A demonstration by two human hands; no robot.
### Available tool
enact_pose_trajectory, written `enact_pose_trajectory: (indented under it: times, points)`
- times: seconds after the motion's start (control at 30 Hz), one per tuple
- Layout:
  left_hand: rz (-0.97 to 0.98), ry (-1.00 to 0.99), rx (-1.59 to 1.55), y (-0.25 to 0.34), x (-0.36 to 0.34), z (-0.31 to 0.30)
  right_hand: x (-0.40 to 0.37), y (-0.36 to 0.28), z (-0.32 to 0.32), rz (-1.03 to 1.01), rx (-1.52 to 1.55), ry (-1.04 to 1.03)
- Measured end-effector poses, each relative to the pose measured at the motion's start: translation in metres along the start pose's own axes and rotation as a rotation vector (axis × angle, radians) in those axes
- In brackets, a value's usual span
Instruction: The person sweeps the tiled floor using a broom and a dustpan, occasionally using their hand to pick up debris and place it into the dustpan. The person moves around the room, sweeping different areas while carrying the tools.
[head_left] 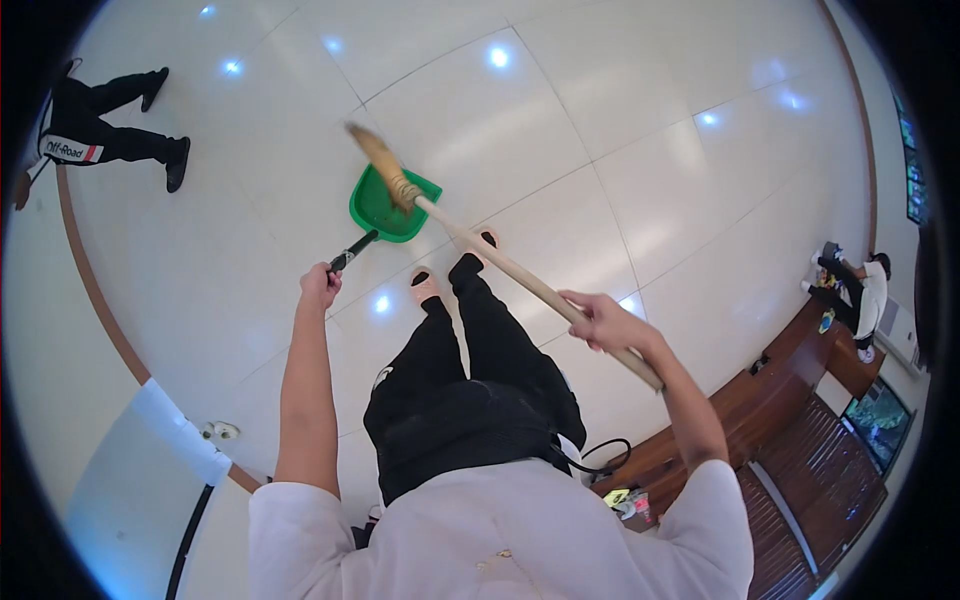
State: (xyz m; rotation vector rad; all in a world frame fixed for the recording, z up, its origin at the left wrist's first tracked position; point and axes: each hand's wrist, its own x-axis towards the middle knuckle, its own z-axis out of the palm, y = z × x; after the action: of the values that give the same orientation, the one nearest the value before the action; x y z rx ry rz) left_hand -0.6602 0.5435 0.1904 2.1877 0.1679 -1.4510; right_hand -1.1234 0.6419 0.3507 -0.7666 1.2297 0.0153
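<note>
My left hand [320,286] is wrapped round the black handle of a green dustpan [400,231], which is down at the tiled floor ahead of my feet. In my right hand [612,325] is the pale wooden stick of a broom [510,268], its fingers closed near the upper end. The stick slants forward and left, and the straw bristles overlap the dustpan's open pan in this view. The bristle tips reach past the pan's far left edge and look blurred. Both my feet stand just behind the dustpan.
Glossy pale floor tiles [500,100] reflect ceiling lights. At the far left another person [120,140] in black trousers stands near the wall. On the right, a second person [860,295] sits by a brown wooden bench [700,420]. Screens [878,420] are on the right side.
</note>
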Motion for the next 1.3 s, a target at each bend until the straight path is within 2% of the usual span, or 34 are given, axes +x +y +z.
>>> enact_pose_trajectory:
  times: [0.07, 0.1, 0.13, 0.17, 0.23, 0.27, 0.33, 0.4, 0.47, 0.53, 0.57, 0.67, 0.73, 0.8, 0.87, 0.97, 1.03, 1.07, 1.17, 1.3]
  points:
    - [-0.016, -0.021, 0.013, 0.001, -0.006, -0.008, -0.034, 0.006, 0.011, 0.018, 0.038, 0.055]
    - [-0.021, -0.027, 0.002, -0.002, -0.004, -0.019, -0.044, 0.015, 0.029, 0.04, 0.09, 0.158]
    - [-0.027, -0.058, 0.007, -0.005, 0.009, -0.025, -0.04, 0.024, 0.041, 0.068, 0.139, 0.257]
    - [-0.038, -0.08, 0.013, -0.006, 0.013, -0.022, -0.04, 0.029, 0.035, 0.084, 0.128, 0.247]
    - [-0.029, -0.094, 0.017, -0.012, 0.013, -0.024, -0.045, 0.044, 0.029, 0.114, 0.171, 0.495]
    - [-0.009, -0.115, 0.029, -0.015, 0.026, -0.033, -0.033, 0.055, 0.029, 0.115, 0.159, 0.49]
    - [0.022, -0.124, 0.057, -0.021, 0.028, -0.041, -0.027, 0.056, 0.015, 0.084, 0.112, 0.685]
    - [0.057, -0.128, 0.07, -0.018, 0.015, -0.034, -0.026, 0.06, -0.018, 0.097, 0.131, 0.703]
    - [0.034, -0.111, 0.066, -0.024, -0.001, -0.04, -0.001, 0.091, -0.045, 0.107, 0.096, 0.821]
    - [0.014, -0.107, 0.06, -0.027, -0.008, -0.039, 0.042, 0.101, -0.078, 0.109, 0.078, 0.866]
    - [0.003, -0.099, 0.048, -0.027, -0.012, -0.036, 0.066, 0.093, -0.096, 0.101, 0.209, 0.865]
    - [-0.012, -0.094, 0.0, -0.03, -0.013, -0.023, 0.134, 0.032, -0.138, 0.063, 0.675, 0.796]
    - [-0.063, -0.002, -0.074, -0.037, -0.019, -0.022, 0.188, 0.004, -0.165, 0.028, 0.896, 0.662]
    - [-0.091, 0.016, -0.133, -0.037, -0.015, -0.009, 0.238, -0.036, -0.189, -0.019, 0.914, 0.625]
    - [-0.124, 0.036, -0.198, -0.044, -0.018, -0.001, 0.264, -0.081, -0.192, -0.096, 0.708, 0.674]
    - [-0.164, 0.076, -0.297, -0.051, -0.012, 0.009, 0.314, -0.106, -0.22, -0.184, 0.373, 0.666]
    - [-0.18, -0.037, -0.307, -0.06, 0.0, 0.013, 0.343, -0.124, -0.254, -0.196, 0.084, 0.645]
    - [-0.183, -0.011, -0.304, -0.06, -0.001, 0.018, 0.348, -0.134, -0.267, -0.18, -0.071, 0.62]
    - [-0.169, 0.069, -0.27, -0.055, 0.002, 0.021, 0.326, -0.176, -0.254, -0.127, -0.428, 0.535]
    - [-0.201, 0.227, -0.144, -0.04, -0.013, 0.027, 0.308, -0.153, -0.222, -0.142, -0.557, 0.317]
